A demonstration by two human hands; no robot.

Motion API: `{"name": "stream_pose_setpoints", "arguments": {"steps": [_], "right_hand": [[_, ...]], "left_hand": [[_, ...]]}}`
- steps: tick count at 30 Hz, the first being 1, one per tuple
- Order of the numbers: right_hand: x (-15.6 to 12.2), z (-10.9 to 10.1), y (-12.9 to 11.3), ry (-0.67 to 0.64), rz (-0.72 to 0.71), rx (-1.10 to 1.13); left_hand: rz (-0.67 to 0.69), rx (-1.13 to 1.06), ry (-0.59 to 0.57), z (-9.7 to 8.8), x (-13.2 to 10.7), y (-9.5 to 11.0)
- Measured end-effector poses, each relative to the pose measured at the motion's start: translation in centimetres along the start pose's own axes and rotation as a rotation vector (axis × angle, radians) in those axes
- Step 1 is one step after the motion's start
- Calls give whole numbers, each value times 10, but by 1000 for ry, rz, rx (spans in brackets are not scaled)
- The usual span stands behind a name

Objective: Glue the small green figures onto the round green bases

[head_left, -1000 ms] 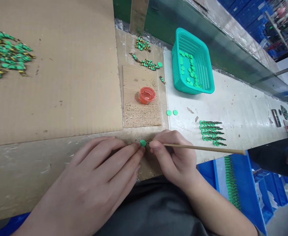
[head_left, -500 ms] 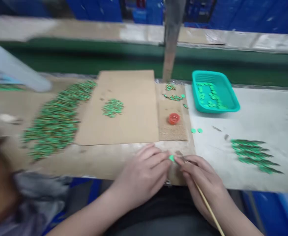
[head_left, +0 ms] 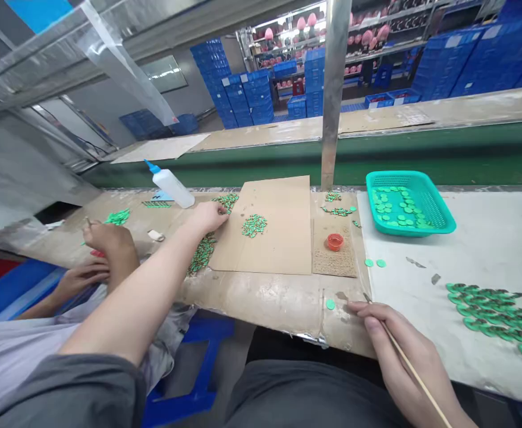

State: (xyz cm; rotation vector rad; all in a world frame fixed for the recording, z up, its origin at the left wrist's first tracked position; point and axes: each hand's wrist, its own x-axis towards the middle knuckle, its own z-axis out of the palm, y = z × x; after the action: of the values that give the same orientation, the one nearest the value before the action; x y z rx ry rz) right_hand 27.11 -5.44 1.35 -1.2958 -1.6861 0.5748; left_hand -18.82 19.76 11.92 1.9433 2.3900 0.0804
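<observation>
Now hands (head_left: 210, 217) (head_left: 406, 342) apart, green disc (head_left: 330, 304) released

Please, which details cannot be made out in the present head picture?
Head view:
Left hand: whether it holds anything is hidden by the hand itself.
Thin pale wooden stick: rear end cut off by the bottom edge.
Small round red plastic cup: contents too small to tell.

Blue crates (head_left: 443, 65) stand stacked beyond a metal post (head_left: 335, 77) and 1 blue-tipped bottle (head_left: 172, 188)
</observation>
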Motion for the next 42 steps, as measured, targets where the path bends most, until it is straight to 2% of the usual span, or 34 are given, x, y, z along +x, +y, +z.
{"name": "stream_pose_setpoints", "arguments": {"steps": [2,4,10,15,18,21,24,27,29,32,34,37,39,42], "right_hand": [[-1,2,0,16,5,53],[-2,2,-1,37,15,97],[-1,0,-2,30,9,132],[-2,3,0,25,22,152],[-3,3,-1,29,24,168],[0,0,-5,53,14,195],[7,-3,-11,64,12,223],[19,-6,-25,39,25,253],[31,-4,-38,1,74,304],[51,2,-59,-72,266,497],[60,7,-68,-133,407,661],[62,11,-75,-202,538,872],[54,10,-76,-216,550,902],[37,5,-73,-233,495,785]], "left_hand": [[-58,42,-80,-1,16,-5],[-93,70,-130,2,23,-8],[-122,51,-200,7,33,-19],[-130,-105,-182,6,34,-17],[-110,-275,-129,-2,23,-11],[-61,-513,-85,-14,-4,-1],[43,-804,-67,-15,-49,18],[159,-1057,-74,-2,-105,53],[220,-1168,-122,11,-142,83],[307,-1281,-198,25,-189,124],[390,-1302,-183,29,-209,144],[541,-1262,-62,34,-229,161],[505,-1317,-66,39,-241,165],[378,-1443,-202,51,-258,165]]}}
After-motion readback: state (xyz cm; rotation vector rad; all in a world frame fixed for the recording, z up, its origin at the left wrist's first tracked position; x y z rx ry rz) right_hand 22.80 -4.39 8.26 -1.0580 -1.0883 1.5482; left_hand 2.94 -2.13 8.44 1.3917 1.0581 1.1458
